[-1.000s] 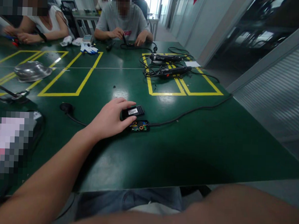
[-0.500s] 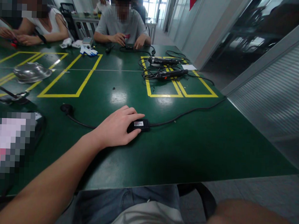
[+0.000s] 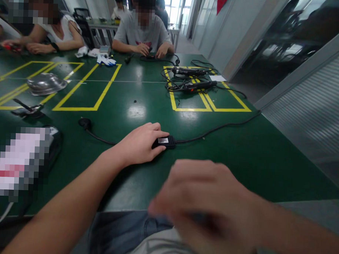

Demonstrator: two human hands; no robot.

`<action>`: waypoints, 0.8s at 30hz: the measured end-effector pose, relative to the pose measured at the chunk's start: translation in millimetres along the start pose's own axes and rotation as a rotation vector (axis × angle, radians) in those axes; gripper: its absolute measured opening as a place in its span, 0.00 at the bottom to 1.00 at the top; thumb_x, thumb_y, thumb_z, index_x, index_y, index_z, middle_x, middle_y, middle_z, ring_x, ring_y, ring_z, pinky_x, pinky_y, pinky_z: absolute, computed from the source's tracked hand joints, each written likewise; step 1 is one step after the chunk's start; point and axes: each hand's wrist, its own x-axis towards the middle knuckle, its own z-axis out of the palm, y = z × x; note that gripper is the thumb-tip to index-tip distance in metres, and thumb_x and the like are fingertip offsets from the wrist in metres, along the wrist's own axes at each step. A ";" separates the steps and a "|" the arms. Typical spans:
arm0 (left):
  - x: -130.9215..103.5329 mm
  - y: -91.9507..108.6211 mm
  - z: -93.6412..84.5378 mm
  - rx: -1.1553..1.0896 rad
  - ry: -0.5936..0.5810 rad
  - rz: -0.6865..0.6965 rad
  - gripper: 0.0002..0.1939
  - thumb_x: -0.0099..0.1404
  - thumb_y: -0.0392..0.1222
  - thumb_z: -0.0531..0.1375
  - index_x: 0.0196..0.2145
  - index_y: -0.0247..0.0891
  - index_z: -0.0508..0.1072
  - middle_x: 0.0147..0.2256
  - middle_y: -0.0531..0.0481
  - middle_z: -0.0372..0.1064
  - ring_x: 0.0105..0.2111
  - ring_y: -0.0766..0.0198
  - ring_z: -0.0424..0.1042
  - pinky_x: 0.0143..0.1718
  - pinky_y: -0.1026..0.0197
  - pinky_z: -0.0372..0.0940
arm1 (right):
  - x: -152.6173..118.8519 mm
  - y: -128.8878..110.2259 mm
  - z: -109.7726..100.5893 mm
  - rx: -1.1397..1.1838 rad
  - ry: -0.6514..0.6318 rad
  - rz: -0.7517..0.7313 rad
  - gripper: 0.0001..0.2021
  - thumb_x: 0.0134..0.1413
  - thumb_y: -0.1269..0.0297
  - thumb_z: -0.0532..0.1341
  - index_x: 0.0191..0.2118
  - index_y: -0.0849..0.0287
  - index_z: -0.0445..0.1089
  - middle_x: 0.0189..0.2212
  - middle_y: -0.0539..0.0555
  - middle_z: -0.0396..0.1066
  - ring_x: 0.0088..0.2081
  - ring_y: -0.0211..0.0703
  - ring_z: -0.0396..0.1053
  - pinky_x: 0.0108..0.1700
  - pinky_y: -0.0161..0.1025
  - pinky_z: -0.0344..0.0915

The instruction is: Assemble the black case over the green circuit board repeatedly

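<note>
The left hand (image 3: 141,144) has its fingers pinching the black box (image 3: 168,141) on the tabletop (image 3: 235,155); the right hand (image 3: 205,202) is blurred, its fingers I cannot tell.

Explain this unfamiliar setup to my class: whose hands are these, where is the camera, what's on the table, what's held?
There is no machine: the left hand and right hand are one person's bare hands, seen by a camera worn on that person's head. The left hand holds a black labelled box on the green table, with a cable leading off to the right. The right hand, curled and blurred, is near the camera; whether it holds anything is unclear. Also on the table are a power plug, a metal bowl, gloves and black corded tools.
</note>
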 end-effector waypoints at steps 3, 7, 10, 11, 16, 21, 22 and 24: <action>1.0 -2.2 1.7 -0.008 0.012 0.036 0.18 0.76 0.45 0.62 0.59 0.38 0.80 0.44 0.43 0.74 0.46 0.50 0.75 0.49 0.50 0.70 | 26.3 38.3 -7.6 -0.169 0.080 0.027 0.11 0.68 0.74 0.59 0.43 0.56 0.79 0.31 0.50 0.81 0.31 0.40 0.77 0.38 0.37 0.71; 1.9 -1.7 1.3 0.011 0.001 0.038 0.14 0.76 0.44 0.63 0.54 0.39 0.81 0.44 0.44 0.74 0.44 0.51 0.75 0.46 0.51 0.69 | 22.3 99.1 -5.4 -0.500 0.026 0.071 0.07 0.64 0.72 0.58 0.39 0.57 0.74 0.27 0.51 0.77 0.27 0.42 0.70 0.34 0.40 0.62; 1.3 3.7 -1.1 0.077 -0.019 0.041 0.12 0.76 0.43 0.64 0.53 0.38 0.81 0.43 0.44 0.74 0.42 0.52 0.74 0.45 0.51 0.69 | 13.7 112.7 -3.6 -0.543 0.044 0.058 0.04 0.66 0.68 0.59 0.38 0.57 0.70 0.28 0.52 0.74 0.27 0.43 0.68 0.33 0.41 0.59; 1.0 5.9 -1.9 0.110 -0.027 0.047 0.12 0.76 0.43 0.63 0.53 0.38 0.80 0.43 0.44 0.74 0.42 0.52 0.74 0.45 0.51 0.69 | 12.6 112.8 -3.4 -0.539 0.053 0.054 0.03 0.67 0.66 0.59 0.39 0.56 0.69 0.30 0.53 0.74 0.29 0.44 0.68 0.33 0.41 0.60; 0.7 8.5 -3.1 0.171 -0.035 0.051 0.15 0.78 0.44 0.63 0.57 0.36 0.78 0.44 0.43 0.75 0.42 0.51 0.74 0.45 0.51 0.68 | 16.2 112.5 -6.2 -0.398 0.047 0.136 0.10 0.65 0.57 0.64 0.44 0.55 0.66 0.37 0.55 0.73 0.35 0.47 0.68 0.38 0.43 0.63; 0.7 1.7 -0.6 0.014 -0.027 0.033 0.14 0.76 0.44 0.65 0.56 0.39 0.79 0.46 0.46 0.75 0.44 0.54 0.75 0.46 0.54 0.68 | 18.2 117.8 -8.8 -0.264 0.017 0.234 0.12 0.62 0.58 0.67 0.44 0.54 0.64 0.36 0.52 0.71 0.34 0.45 0.66 0.37 0.42 0.61; 0.5 2.3 0.0 0.027 -0.022 0.033 0.14 0.76 0.43 0.65 0.57 0.38 0.79 0.46 0.45 0.75 0.45 0.54 0.75 0.46 0.54 0.68 | 18.1 118.2 -8.7 -0.258 0.017 0.238 0.12 0.61 0.58 0.67 0.44 0.54 0.64 0.36 0.52 0.70 0.34 0.45 0.66 0.36 0.42 0.61; -0.1 5.0 0.8 0.086 -0.015 0.031 0.15 0.77 0.42 0.65 0.57 0.36 0.78 0.46 0.44 0.74 0.44 0.53 0.74 0.47 0.52 0.68 | 17.5 118.1 -7.9 -0.257 0.024 0.241 0.12 0.61 0.58 0.67 0.44 0.54 0.64 0.35 0.51 0.69 0.33 0.45 0.66 0.36 0.42 0.60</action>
